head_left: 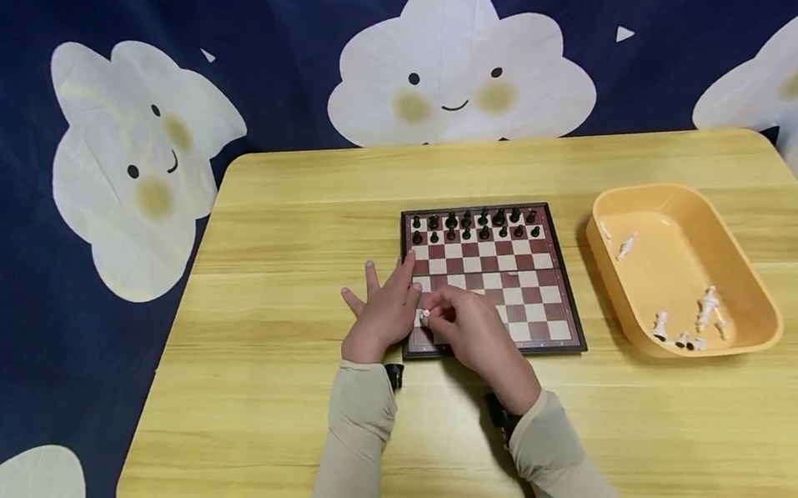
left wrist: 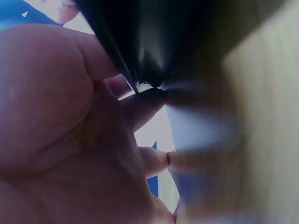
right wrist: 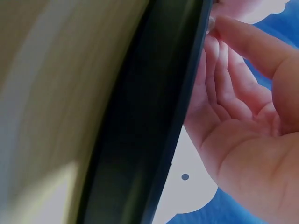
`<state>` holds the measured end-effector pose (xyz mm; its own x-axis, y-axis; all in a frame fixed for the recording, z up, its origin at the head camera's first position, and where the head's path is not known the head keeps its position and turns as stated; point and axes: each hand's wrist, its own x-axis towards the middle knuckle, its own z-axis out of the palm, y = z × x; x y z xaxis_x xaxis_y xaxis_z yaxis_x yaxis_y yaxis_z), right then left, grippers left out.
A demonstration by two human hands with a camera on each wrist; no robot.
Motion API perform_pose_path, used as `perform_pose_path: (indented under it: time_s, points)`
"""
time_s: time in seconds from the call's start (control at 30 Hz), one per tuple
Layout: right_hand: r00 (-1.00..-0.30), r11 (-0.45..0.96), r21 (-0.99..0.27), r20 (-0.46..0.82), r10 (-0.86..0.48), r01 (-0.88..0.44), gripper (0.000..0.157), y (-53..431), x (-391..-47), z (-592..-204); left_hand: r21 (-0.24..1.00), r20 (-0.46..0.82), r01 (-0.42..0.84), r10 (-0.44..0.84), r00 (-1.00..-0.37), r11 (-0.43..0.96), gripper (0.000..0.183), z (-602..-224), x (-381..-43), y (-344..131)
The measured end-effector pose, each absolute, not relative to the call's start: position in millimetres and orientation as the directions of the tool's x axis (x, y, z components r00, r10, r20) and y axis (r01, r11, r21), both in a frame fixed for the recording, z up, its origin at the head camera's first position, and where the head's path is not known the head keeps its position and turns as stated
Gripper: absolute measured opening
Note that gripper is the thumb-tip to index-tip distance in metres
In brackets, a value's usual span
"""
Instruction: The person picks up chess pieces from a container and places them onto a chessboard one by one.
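A chessboard [head_left: 526, 295] with red and cream squares and a dark rim lies on the table. My right hand [head_left: 476, 330] pinches a small white chess piece [head_left: 425, 314] over the board's near left squares. In the right wrist view only a pale bit of that chess piece [right wrist: 211, 24] shows at the fingertips. My left hand [head_left: 383, 318] rests along the board's left edge, its fingers spread and mostly straight. The left wrist view shows its palm [left wrist: 51, 107] close beside the dark rim. Black chess pieces [head_left: 483, 233] stand in two rows at the far end.
To the board's right stands a yellow plastic bin [head_left: 737, 263] with several white chess pieces [head_left: 708, 307] lying in it. The wooden table [head_left: 262, 301] has rounded corners. Behind it hangs a dark blue cloth [head_left: 276, 63] printed with clouds.
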<state>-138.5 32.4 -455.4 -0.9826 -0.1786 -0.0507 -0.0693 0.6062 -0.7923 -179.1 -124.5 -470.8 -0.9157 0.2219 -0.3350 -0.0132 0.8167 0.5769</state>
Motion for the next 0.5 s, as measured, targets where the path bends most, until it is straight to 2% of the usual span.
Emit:
perform_pose_path:
  time_s: [0.5]
  points:
    - [-0.97, 0.651, -0.747, -0.039, -0.241, -0.132, 0.006, 27.4, -142.4, -458.7, 0.588, -0.329, -0.016, 0.222, -0.918, 0.809, 0.057, -472.0, -178.1, -124.6]
